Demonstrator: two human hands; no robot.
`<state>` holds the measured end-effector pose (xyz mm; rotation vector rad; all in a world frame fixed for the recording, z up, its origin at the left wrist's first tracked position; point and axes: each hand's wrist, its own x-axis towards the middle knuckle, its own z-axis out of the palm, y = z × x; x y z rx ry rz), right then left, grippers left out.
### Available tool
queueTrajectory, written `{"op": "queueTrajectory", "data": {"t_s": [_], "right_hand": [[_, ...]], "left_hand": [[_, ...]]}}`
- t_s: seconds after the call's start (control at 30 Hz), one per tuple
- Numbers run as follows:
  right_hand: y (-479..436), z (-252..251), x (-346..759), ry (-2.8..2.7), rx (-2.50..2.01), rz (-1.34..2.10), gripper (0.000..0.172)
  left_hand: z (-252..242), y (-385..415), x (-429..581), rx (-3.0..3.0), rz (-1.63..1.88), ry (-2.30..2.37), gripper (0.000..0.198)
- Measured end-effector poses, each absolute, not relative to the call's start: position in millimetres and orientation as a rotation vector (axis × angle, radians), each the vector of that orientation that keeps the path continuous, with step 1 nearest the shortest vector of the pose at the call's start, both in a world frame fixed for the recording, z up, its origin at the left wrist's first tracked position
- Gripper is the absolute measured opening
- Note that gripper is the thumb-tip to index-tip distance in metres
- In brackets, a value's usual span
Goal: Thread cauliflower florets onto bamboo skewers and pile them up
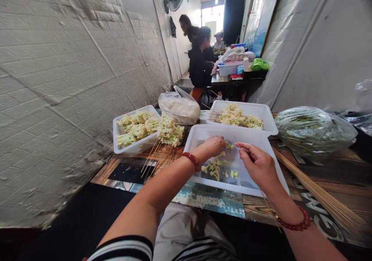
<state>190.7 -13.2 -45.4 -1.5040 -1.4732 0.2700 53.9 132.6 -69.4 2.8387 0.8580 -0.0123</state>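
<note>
My left hand [213, 145] reaches into a white tray [197, 137] in front of me, its fingers curled down over small cauliflower pieces [215, 169] lying on the tray's bottom. My right hand [257, 164] hovers over the same tray, fingers pinched round a thin bamboo skewer [269, 206] that runs back under my wrist. Both wrists wear red bead bracelets.
A white tray of skewered cauliflower [136, 131] stands at the left by the brick wall. Another tray with florets [240, 115] is behind. A bundle of bamboo skewers [319, 197] lies at the right, by a bag of greens [314, 131]. A white plastic bag [180, 107] sits behind. People sit at a far table.
</note>
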Motion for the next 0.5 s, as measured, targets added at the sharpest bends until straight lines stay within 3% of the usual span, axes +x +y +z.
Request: {"op": "queueTrajectory", "data": {"t_s": [0.23,0.4,0.5], "right_hand": [[-12.0,-47.8,191.8,-1.470,-1.496,0.294,0.029],[-12.4,-46.4,192.2,-1.451,-1.502,0.371,0.030],[-13.9,-44.2,191.3,-1.428,-1.491,0.405,0.033]], "left_hand": [[-75.4,134.8,55.8,2.715,0.075,0.845,0.021],[-51.5,131.3,46.1,2.543,0.263,0.900,0.030],[-31.4,115.9,33.1,2.109,0.443,0.792,0.036]]}}
